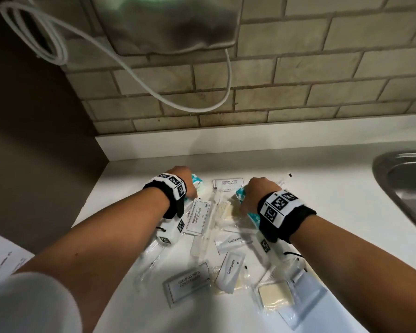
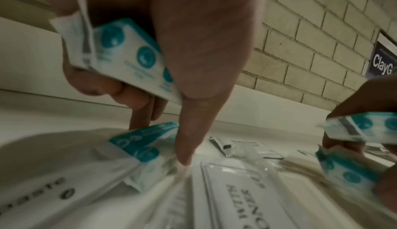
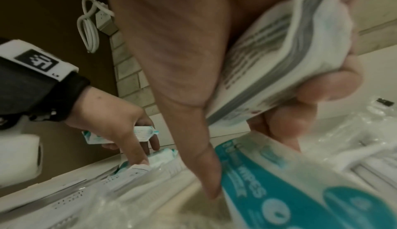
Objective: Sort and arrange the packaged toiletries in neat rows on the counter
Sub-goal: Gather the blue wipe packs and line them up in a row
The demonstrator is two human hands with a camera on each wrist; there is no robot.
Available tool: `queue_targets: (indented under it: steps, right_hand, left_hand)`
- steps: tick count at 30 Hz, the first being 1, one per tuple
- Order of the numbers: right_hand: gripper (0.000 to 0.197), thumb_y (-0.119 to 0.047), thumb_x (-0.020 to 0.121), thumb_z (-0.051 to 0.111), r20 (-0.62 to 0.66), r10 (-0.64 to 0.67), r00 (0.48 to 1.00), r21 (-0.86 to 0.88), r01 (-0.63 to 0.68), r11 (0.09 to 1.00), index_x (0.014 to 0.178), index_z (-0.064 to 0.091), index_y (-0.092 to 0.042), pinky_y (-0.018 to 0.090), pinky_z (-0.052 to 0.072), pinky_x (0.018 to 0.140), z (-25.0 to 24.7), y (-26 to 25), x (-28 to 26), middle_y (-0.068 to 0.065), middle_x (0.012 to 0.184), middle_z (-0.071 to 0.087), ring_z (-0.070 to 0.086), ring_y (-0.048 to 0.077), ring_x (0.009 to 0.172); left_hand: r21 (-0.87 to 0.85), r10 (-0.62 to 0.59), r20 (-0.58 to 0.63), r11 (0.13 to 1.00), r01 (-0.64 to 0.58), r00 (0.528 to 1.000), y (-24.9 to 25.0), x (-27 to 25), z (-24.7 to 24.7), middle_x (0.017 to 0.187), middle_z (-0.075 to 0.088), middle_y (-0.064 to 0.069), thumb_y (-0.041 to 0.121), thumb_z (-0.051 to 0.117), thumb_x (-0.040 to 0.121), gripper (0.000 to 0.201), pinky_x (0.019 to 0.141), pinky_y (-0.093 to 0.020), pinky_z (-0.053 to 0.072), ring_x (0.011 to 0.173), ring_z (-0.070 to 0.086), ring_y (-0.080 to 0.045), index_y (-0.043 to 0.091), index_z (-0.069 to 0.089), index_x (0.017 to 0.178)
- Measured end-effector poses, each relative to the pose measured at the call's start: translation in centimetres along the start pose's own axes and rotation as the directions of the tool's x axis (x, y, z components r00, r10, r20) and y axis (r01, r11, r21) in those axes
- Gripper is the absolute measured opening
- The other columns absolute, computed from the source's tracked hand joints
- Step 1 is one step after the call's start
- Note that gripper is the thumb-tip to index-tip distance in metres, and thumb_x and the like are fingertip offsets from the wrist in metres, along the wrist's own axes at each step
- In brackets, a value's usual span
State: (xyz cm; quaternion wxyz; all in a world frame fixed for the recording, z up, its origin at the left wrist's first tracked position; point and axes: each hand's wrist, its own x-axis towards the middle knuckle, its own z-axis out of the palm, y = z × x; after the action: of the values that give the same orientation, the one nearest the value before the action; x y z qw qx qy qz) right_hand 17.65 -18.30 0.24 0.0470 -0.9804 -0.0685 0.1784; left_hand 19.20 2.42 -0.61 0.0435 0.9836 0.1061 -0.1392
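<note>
Fingers (image 2: 128,95) of left hand (image 1: 181,180) curling round a wipes pack (image 2: 128,52); right hand (image 1: 259,195) gripping another pack (image 3: 279,54). Reaching thumbs risk letting held packs slip.

white counter (image 1: 322,188), shampoo (image 1: 228,184) & toothpaste sachets (image 1: 231,272)

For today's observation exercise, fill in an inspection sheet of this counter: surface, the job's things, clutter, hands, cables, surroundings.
Surface: white counter.
Job's things: shampoo sachets, toothpaste sachets, soap, combs, teal wipes packets lie jumbled, no rows yet.
Clutter: printed paper at the near left.
Hands: left hand grips a wipes packet; right hand grips another.
Cables: white cable hangs on the wall.
Surroundings: brick tiles, steel sink.
</note>
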Motion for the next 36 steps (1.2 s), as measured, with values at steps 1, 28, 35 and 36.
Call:
queue_targets:
  steps: [1, 28, 35, 36]
  right_hand:
    - [0.035, -0.038, 0.076, 0.073, -0.001, -0.001, 1.000, 0.007, 0.001, 1.000, 0.099, 0.069, -0.013, 0.029, 0.055, 0.072, -0.1, 0.0, 0.0, 0.004, 0.095, 0.069, 0.064, 0.022, 0.083]
    - [0.044, -0.054, 0.073, 0.066, -0.203, -0.489, 0.849, 0.083, 0.512, 0.855, 0.091, 0.052, -0.016, 0.030, 0.048, 0.067, -0.6, -15.8, -8.1, 0.006, 0.088, 0.061, 0.060, 0.026, 0.081]
    - [0.042, -0.052, 0.075, 0.068, -0.193, -0.476, 0.858, 0.069, 0.496, 0.866, 0.088, 0.057, -0.014, 0.029, 0.044, 0.066, 1.4, -19.0, -7.4, 0.009, 0.089, 0.063, 0.058, 0.028, 0.081]
    - [0.041, -0.051, 0.075, 0.069, -0.194, -0.469, 0.862, 0.079, 0.490, 0.868, 0.087, 0.056, -0.014, 0.029, 0.043, 0.065, 1.6, -19.3, -7.3, 0.009, 0.088, 0.062, 0.057, 0.027, 0.079]
  left_hand:
    - [-0.008, 0.005, -0.011, 1.000, -0.005, 1.000, -0.2, 0.1, 0.2, 0.075, 0.063, -0.002, 0.037, 0.079, 0.065, 0.037, 0.057, -0.024, 0.043, 0.067, 0.061, -0.021, 0.012, 0.065, 0.088]
    - [-0.093, 0.021, 0.114, 0.996, -0.010, 0.993, -17.0, -22.3, 1.7, 0.104, 0.065, 0.001, 0.027, 0.077, 0.070, 0.043, 0.077, -0.027, 0.051, 0.091, 0.062, -0.017, 0.022, 0.061, 0.110]
    - [-0.027, 0.142, 0.111, 0.990, -0.140, 0.984, -17.5, -20.6, 4.8, 0.105, 0.049, 0.007, 0.034, 0.073, 0.062, 0.045, 0.079, -0.032, 0.054, 0.090, 0.059, -0.018, 0.024, 0.063, 0.105]
    - [-0.042, 0.154, 0.111, 0.988, -0.150, 0.982, -17.6, -20.5, 5.0, 0.103, 0.047, 0.008, 0.035, 0.072, 0.061, 0.044, 0.079, -0.034, 0.055, 0.087, 0.059, -0.017, 0.025, 0.062, 0.103]
